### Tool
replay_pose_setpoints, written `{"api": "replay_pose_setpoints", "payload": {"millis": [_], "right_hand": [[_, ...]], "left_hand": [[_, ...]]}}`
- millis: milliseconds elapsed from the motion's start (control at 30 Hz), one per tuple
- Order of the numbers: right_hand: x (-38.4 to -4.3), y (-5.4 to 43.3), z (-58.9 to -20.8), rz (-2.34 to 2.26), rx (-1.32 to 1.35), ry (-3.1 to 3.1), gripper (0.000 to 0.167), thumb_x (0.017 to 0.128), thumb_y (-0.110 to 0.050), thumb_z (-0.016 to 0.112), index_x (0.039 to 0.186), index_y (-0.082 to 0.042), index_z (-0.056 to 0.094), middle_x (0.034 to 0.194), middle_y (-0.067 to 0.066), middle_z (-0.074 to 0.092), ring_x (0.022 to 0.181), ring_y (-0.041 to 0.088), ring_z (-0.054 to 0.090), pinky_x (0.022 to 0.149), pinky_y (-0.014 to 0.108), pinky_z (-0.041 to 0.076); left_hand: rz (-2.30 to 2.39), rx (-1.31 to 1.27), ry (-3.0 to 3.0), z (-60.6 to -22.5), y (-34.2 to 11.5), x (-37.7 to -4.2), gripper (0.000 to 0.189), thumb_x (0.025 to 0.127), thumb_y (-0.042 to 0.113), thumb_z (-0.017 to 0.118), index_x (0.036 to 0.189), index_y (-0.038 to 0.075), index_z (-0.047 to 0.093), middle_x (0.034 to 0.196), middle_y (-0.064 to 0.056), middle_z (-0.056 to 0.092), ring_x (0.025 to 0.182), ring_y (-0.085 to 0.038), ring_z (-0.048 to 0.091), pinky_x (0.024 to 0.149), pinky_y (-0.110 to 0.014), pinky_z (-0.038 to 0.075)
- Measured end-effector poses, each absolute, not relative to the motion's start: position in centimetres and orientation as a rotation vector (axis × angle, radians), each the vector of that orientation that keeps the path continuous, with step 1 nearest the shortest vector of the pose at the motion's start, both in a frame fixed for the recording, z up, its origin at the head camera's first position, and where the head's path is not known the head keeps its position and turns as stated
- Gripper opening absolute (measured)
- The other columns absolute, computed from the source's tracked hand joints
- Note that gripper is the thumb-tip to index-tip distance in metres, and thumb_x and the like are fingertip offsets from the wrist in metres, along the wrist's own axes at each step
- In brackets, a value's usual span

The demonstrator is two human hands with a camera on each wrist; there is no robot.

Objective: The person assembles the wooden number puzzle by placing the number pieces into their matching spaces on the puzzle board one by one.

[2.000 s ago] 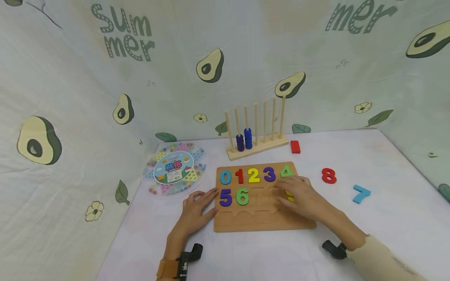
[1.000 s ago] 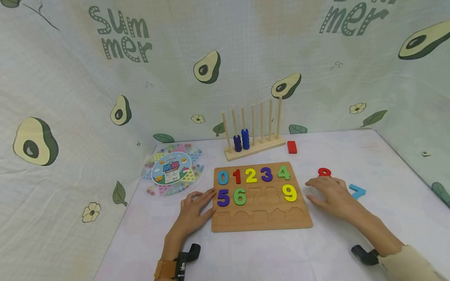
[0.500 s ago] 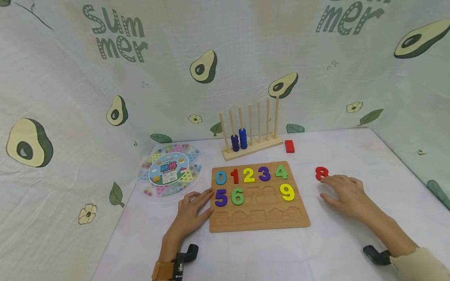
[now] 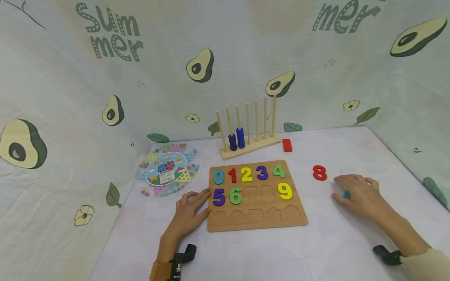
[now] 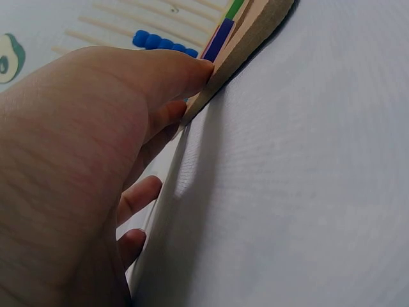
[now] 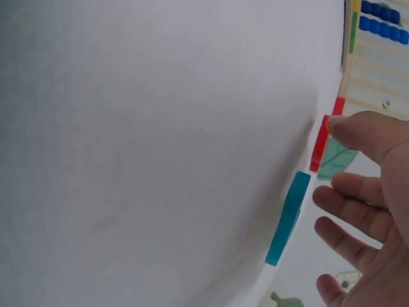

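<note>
My left hand (image 4: 187, 215) rests at the left edge of a wooden number board (image 4: 258, 219), its fingertips and thumb touching the edge. Numbers 0 to 6 and a yellow 9 (image 4: 284, 191) sit in the board; the 7 and 8 recesses are bare. Over a blue number 7 (image 6: 287, 217) hangs my right hand (image 4: 363, 197), fingers spread and holding nothing. The right wrist view shows the 7 on the table, apart from the fingers; in the head view the hand hides most of it. A red number 8 (image 4: 320, 173) lies left of that hand.
Behind the board stands a wooden rack of pegs (image 4: 251, 149) with dark blue beads (image 4: 240, 138) on two pegs. Beside it lies a red block (image 4: 287, 145). A round game box (image 4: 166, 169) is at the back left. Patterned cloth (image 4: 239, 47) hangs behind the table.
My right hand has left the yellow 9, now in the board, and moved right past the red 8 to above the blue 7. My left hand stays at the board's edge.
</note>
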State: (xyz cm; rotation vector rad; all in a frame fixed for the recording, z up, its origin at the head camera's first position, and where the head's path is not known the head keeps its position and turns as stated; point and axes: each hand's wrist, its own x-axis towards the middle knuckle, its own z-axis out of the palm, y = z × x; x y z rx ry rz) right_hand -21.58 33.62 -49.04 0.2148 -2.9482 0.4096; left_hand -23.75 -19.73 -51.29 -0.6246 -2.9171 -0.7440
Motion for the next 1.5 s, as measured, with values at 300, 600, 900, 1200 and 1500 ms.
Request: {"api": "replay_pose_setpoints", "payload": {"millis": [300, 600, 900, 1200, 1500], "right_hand": [[-21.6, 34.6, -49.5, 0.361, 0.099, -3.001, 0.065, 0.078, -0.029, 0.083, 0.125, 0.007, 0.057, 0.127, 0.034, 0.052, 0.116, 0.052, 0.040, 0.093, 0.071, 0.019], [-21.4, 35.7, -49.5, 0.365, -0.090, -3.032, 0.074, 0.076, -0.034, 0.084, 0.126, 0.011, 0.052, 0.128, 0.039, 0.045, 0.117, 0.057, 0.033, 0.095, 0.075, 0.013], [-21.2, 36.0, -49.4, 0.429, -0.137, -3.020, 0.068, 0.076, -0.033, 0.085, 0.119, 0.012, 0.057, 0.122, 0.039, 0.052, 0.113, 0.056, 0.035, 0.098, 0.074, 0.009], [-21.2, 34.3, -49.2, 0.475, 0.111, -2.919, 0.061, 0.074, -0.032, 0.087, 0.117, 0.005, 0.064, 0.118, 0.032, 0.061, 0.114, 0.052, 0.040, 0.095, 0.073, 0.012], [-21.2, 32.4, -48.9, 0.498, 0.213, -2.884, 0.060, 0.073, -0.033, 0.089, 0.117, 0.001, 0.066, 0.119, 0.028, 0.063, 0.114, 0.048, 0.044, 0.093, 0.071, 0.016]], "left_hand": [[-0.734, -0.609, -2.913, -51.5, -19.9, -23.7, 0.059, 0.096, 0.044, 0.064, 0.151, 0.030, 0.048, 0.153, 0.012, 0.045, 0.131, -0.025, 0.037, 0.096, -0.052, 0.025], [-0.733, -0.597, -2.937, -51.7, -20.1, -23.7, 0.059, 0.097, 0.046, 0.061, 0.152, 0.031, 0.045, 0.154, 0.013, 0.043, 0.132, -0.025, 0.036, 0.097, -0.051, 0.024], [-0.740, -0.588, -2.960, -51.6, -20.2, -23.8, 0.060, 0.097, 0.048, 0.060, 0.153, 0.033, 0.042, 0.155, 0.016, 0.039, 0.133, -0.025, 0.034, 0.100, -0.051, 0.021], [-0.721, -0.567, -2.996, -51.6, -20.3, -23.8, 0.060, 0.098, 0.050, 0.058, 0.153, 0.035, 0.041, 0.156, 0.018, 0.038, 0.135, -0.023, 0.033, 0.101, -0.050, 0.022], [-0.729, -0.588, -2.994, -51.5, -20.0, -24.0, 0.060, 0.098, 0.050, 0.058, 0.153, 0.035, 0.041, 0.156, 0.018, 0.037, 0.134, -0.022, 0.032, 0.101, -0.049, 0.023]]}}
